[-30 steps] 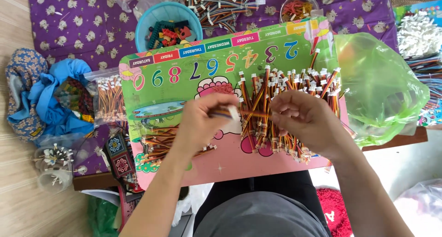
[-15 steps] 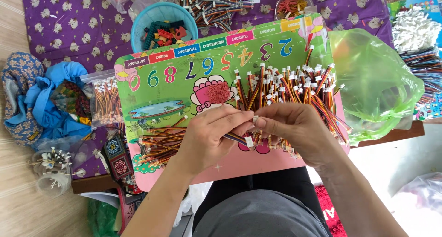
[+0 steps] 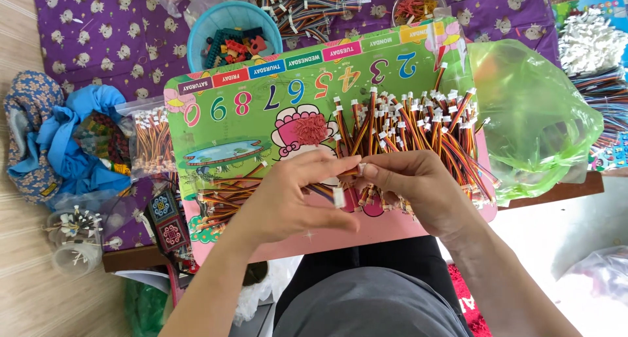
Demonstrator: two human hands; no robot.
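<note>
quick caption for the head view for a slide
Both hands, left and right, pinch a small wire lead over a colourful board.

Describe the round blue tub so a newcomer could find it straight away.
Start at the big green and pink board lying on the person's lap, and look just past its far edge on the purple patterned cloth. The blue tub sits there, the only round blue container, holding small red and green plastic pieces.

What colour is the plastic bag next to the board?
Translucent green plastic bag, clearest in the head view.

Both hands, left (image 3: 288, 203) and right (image 3: 412, 190), pinch a striped wire lead (image 3: 327, 192) over the colourful board (image 3: 261, 124).
</note>
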